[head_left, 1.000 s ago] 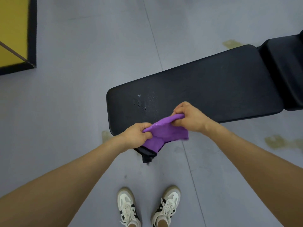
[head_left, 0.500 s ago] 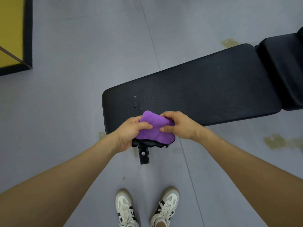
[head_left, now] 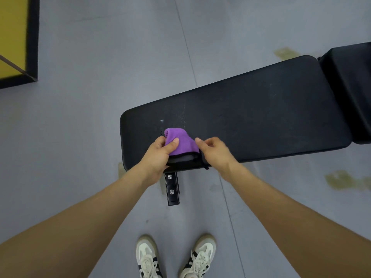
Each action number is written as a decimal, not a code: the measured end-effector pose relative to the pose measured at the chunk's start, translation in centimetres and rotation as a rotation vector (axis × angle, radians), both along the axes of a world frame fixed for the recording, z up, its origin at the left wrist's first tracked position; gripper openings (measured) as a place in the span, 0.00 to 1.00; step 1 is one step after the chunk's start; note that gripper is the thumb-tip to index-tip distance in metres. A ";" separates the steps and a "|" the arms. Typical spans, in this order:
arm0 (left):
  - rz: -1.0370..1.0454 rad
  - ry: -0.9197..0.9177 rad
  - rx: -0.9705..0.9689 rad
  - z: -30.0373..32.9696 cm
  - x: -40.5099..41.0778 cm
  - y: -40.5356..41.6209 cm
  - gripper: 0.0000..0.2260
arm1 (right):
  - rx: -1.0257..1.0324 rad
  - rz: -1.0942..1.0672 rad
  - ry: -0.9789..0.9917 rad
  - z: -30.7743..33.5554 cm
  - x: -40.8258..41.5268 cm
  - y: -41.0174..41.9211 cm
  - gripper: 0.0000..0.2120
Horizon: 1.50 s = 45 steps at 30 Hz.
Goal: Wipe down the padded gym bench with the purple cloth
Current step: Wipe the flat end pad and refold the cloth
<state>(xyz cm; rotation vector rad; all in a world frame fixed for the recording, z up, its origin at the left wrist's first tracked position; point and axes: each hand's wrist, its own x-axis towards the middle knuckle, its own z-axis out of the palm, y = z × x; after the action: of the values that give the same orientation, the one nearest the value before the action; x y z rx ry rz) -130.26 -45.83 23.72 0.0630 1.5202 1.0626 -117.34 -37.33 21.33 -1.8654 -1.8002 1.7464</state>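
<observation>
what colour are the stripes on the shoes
Black stripes on white shoes, seen in the head view.

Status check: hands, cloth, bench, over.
Left hand grips cloth; right hand beside it, grip unclear. Cloth on bench near end. Nothing in the way.

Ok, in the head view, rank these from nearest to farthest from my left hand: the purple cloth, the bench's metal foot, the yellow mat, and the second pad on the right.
1. Purple cloth: gripped by the left hand.
2. Metal foot: just below the hand, under the bench edge.
3. Yellow mat: far upper left.
4. Second pad: far right end.
</observation>
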 end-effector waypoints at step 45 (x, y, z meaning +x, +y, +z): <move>-0.944 1.082 -0.294 -10.8 -10.9 -1.7 0.40 | 1.091 0.664 -0.320 -9.3 -4.9 -2.3 0.28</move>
<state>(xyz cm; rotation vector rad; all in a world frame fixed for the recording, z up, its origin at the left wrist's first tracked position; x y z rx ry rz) -141.20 -47.51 12.90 1.1772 2.1863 -0.0495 -122.20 -39.60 12.04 -1.1365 -2.8133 0.1931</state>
